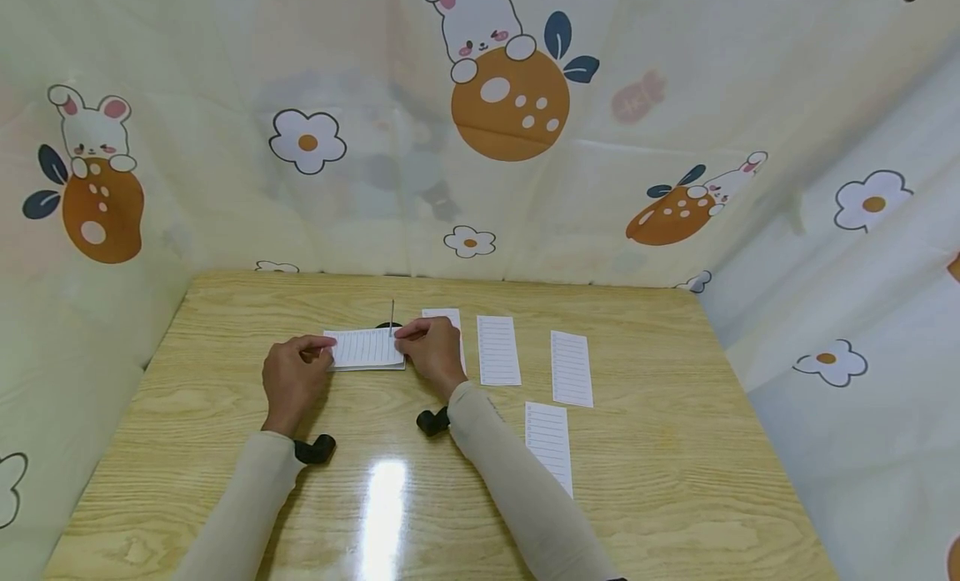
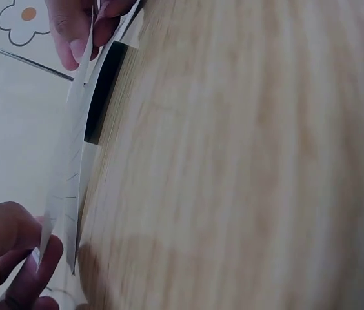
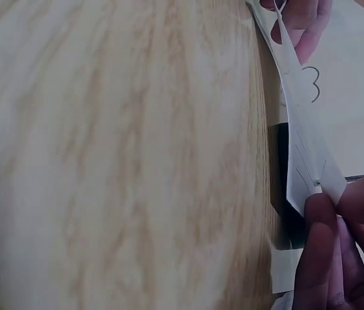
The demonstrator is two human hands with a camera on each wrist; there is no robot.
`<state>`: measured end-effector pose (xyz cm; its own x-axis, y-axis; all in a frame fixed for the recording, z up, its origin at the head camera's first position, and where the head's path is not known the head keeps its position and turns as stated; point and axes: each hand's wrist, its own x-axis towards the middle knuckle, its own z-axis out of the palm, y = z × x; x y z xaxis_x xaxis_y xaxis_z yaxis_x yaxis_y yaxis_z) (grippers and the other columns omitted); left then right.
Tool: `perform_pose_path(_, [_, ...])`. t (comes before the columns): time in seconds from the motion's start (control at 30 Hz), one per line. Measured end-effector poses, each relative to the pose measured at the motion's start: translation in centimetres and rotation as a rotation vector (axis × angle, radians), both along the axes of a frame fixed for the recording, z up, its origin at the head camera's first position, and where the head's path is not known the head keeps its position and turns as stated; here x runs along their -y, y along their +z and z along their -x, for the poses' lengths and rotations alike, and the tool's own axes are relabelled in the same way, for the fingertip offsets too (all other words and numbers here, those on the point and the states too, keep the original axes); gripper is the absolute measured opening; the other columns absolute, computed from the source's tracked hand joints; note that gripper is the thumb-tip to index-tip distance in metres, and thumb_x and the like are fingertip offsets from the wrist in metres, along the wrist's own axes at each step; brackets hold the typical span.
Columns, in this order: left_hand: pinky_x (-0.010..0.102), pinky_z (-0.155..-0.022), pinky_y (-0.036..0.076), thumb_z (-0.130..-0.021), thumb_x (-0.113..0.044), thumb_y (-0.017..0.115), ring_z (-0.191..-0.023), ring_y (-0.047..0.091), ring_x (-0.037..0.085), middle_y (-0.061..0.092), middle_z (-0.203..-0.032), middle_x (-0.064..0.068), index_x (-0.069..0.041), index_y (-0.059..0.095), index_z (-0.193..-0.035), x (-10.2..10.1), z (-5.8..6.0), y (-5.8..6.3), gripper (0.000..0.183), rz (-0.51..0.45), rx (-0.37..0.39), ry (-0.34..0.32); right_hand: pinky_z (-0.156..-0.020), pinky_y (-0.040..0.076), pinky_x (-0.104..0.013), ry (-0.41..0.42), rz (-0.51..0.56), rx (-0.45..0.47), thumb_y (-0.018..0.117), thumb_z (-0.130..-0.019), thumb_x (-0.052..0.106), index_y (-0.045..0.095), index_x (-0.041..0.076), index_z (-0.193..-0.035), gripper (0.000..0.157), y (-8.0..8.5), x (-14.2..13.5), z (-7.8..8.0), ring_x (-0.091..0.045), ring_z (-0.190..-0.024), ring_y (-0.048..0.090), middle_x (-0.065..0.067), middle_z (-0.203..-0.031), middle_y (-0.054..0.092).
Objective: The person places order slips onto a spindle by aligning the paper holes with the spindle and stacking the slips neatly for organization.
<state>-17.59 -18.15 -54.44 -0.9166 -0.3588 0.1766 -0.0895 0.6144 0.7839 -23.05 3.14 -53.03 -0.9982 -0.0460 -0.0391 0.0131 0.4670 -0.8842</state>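
Observation:
A lined white card (image 1: 362, 348) stretches sideways between both hands. My left hand (image 1: 291, 383) pinches its left end between thumb and fingers. The right hand (image 1: 435, 353) pinches the other end, right beside a thin upright metal spike (image 1: 392, 310). In the right wrist view the spike meets the card (image 3: 304, 145) at a small hole close to the fingertips. Under the held card, another white card (image 2: 86, 165) lies across the spike's black base (image 2: 104, 93). Most of that base is hidden by the cards in the head view.
To the right on the wooden table (image 1: 675, 448) lie lined cards: one (image 1: 444, 314) partly behind the right hand, one (image 1: 498, 352) beside it, one (image 1: 572, 369) farther right, and one (image 1: 546, 435) partly under the right sleeve. A patterned curtain (image 1: 360, 214) hangs behind.

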Motion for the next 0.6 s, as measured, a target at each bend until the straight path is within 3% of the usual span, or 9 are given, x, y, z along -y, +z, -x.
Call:
perform_pose_path(0.27, [0.032,-0.067,0.034,-0.085,-0.011,0.069,-0.078,0.056,0.023,0.071,-0.078,0.008,-0.013,0.08,-0.092,-0.08,0.19,-0.07,0.014,0.017,0.034,0.007,-0.07,0.053,-0.027,0.005,-0.09,-0.026,0.084,-0.078,0.017,0.078,0.025,-0.075,0.01,-0.27,-0.12,0.16,-0.004,-0.069,0.066,0.014,-0.071,0.07])
perform_pose_path(0.6, [0.033,-0.07,0.032,-0.084,-0.01,0.073,-0.085,0.055,0.026,0.071,-0.082,0.009,-0.01,0.079,-0.095,-0.2,0.2,0.01,0.013,0.05,0.029,0.002,-0.069,0.051,-0.027,0.013,-0.115,-0.033,0.086,-0.077,0.017,0.077,0.023,-0.075,0.01,0.06,-0.19,0.04,-0.005,-0.069,0.064,0.014,-0.071,0.069])
